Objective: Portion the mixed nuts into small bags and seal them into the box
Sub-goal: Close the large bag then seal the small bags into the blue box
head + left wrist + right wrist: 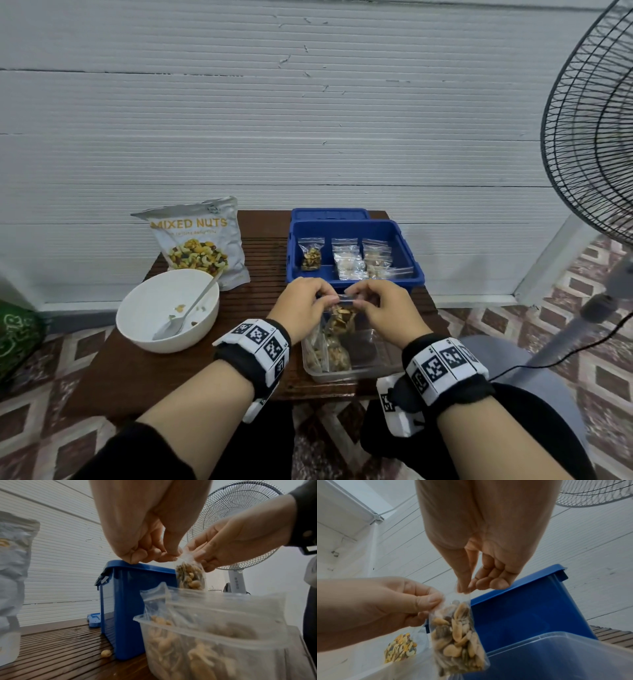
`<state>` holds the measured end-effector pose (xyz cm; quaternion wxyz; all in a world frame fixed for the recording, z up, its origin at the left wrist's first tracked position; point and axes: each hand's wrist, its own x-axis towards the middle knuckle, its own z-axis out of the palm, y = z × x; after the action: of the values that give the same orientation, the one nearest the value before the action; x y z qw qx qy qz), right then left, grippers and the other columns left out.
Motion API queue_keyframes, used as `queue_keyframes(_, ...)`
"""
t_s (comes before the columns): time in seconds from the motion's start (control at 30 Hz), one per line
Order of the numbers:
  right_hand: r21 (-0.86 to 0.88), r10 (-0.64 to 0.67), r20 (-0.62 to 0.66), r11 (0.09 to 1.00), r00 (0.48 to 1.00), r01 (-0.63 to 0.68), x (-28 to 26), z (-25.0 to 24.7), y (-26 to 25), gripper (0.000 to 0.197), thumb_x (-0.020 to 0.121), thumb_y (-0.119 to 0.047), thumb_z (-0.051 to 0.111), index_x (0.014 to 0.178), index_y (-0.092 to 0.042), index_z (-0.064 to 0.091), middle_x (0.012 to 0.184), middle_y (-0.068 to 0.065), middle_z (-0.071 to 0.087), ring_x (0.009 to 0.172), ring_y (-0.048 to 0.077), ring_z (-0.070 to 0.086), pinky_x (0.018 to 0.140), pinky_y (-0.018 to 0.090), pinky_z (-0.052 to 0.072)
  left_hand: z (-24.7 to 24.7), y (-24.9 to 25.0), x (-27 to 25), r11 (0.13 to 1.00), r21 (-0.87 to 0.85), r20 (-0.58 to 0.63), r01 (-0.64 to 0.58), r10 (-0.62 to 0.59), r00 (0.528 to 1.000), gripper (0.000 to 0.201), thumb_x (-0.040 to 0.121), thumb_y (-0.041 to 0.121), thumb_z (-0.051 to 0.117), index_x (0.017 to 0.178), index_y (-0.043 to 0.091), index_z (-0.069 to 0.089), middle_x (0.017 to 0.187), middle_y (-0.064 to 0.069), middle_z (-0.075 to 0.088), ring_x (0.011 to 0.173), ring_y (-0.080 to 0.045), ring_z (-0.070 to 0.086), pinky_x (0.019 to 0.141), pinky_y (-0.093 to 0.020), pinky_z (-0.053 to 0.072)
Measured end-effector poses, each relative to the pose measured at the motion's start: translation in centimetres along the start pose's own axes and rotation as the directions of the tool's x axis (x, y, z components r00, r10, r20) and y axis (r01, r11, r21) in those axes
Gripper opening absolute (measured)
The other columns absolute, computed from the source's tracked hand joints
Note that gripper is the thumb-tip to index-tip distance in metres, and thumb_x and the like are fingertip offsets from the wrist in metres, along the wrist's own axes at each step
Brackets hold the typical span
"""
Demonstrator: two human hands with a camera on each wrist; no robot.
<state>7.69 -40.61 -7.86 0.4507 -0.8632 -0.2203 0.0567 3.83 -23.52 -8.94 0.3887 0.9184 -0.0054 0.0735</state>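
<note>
Small clear bag (457, 639) of mixed nuts hangs upright before open blue box (352, 240)

We see soft, even, shadowless indoor light in the head view. Wide-angle distortion bends the fan (596, 113) at the right edge. Both wrist views are dimmer, with the near clear container (223, 642) blurred.

Two hands are in view, the left hand (301, 305) and the right hand (378, 308), and between their fingertips hangs one small filled bag (458, 639). Just beyond the hands stands one blue box (407, 253); how many bags lie in it cannot be counted exactly, as they overlap. Under the wrists sits one clear plastic container (383, 366) with at least two bags. Left of the left hand are one white bowl (144, 308), one spoon (191, 311) and one mixed nuts pouch (202, 240). One loose nut (106, 653) lies by the box. One fan (596, 144) stands right of the right hand.
</note>
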Motion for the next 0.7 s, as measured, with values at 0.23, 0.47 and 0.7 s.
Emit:
queue_keyframes(0.23, 0.103, -0.016, -0.097, 0.994, 0.995, 0.026, -0.07, -0.12, 0.28, 0.032, 0.079, 0.01, 0.063, 0.079, -0.022, 0.058, 0.071, 0.001, 0.06, 0.061, 0.006, 0.05, 0.062, 0.008, 0.042, 0.35, 0.14, 0.17, 1.0, 0.008, 0.028, -0.025, 0.024, 0.999, 0.009, 0.093, 0.021, 0.06, 0.085, 0.024, 0.062, 0.085, 0.013, 0.058, 0.076, 0.003, 0.045, 0.07, -0.014, 0.031)
queue_keyframes(0.47, 0.142, -0.014, -0.091, 0.989, 0.996, 0.027, -0.12, -0.21, 0.5, 0.027, 0.083, 0.006, 0.063, 0.089, -0.02, 0.062, 0.075, -0.002, 0.059, 0.069, 0.009, 0.053, 0.067, 0.01, 0.043, 0.04, 0.22, 0.01, 1.0, -0.024, -0.012, -0.009, 0.009, 1.0, 0.002, 0.092, 0.02, 0.062, 0.09, 0.02, 0.063, 0.085, 0.013, 0.058, 0.071, 0.007, 0.048, 0.068, -0.005, 0.036)
queue_keyframes(0.7, -0.027, -0.045, -0.062, 0.999, 0.997, 0.043, 0.08, 0.21, 0.43, 0.01, 0.081, -0.01, 0.073, 0.074, -0.011, 0.066, 0.071, -0.01, 0.056, 0.065, -0.002, 0.048, 0.063, 0.009, 0.037, 0.27, 0.39, 0.1, 0.999, 0.012, 0.015, -0.05, 0.049, 0.999, 0.009, 0.093, 0.022, 0.059, 0.084, 0.023, 0.061, 0.082, 0.016, 0.054, 0.077, 0.002, 0.045, 0.069, -0.01, 0.034)
